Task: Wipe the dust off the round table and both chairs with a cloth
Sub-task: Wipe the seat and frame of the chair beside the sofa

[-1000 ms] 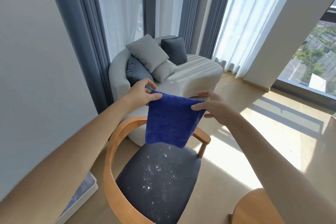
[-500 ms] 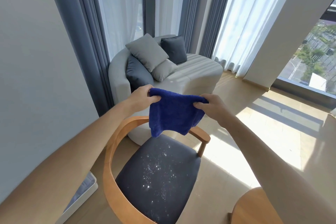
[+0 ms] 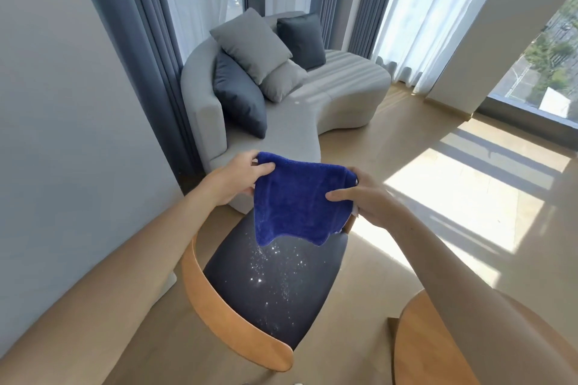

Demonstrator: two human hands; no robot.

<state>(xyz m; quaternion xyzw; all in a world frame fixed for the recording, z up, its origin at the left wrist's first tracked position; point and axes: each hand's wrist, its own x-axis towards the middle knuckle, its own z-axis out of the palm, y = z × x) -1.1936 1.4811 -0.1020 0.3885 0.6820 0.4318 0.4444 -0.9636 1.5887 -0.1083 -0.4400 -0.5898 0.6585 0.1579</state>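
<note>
A blue cloth (image 3: 297,200) hangs folded between my two hands above a chair. My left hand (image 3: 240,176) pinches its upper left corner. My right hand (image 3: 362,197) grips its right edge, thumb on the front. Below stands a wooden chair (image 3: 231,325) with a curved back and a dark seat (image 3: 275,287). White dust specks are scattered over the middle of the seat. The cloth's lower edge hangs just over the seat's far part. The edge of a round wooden table (image 3: 419,350) shows at the bottom right, partly behind my right arm.
A curved grey sofa (image 3: 297,122) with several cushions stands just beyond the chair. A grey wall (image 3: 62,103) runs along the left, with curtains (image 3: 150,40) behind the sofa. Sunlit wooden floor (image 3: 453,184) spreads to the right toward a large window.
Both hands have come lower and nearer with the cloth, which now hangs shorter and doubled over. The view has tilted downward toward the chair seat.
</note>
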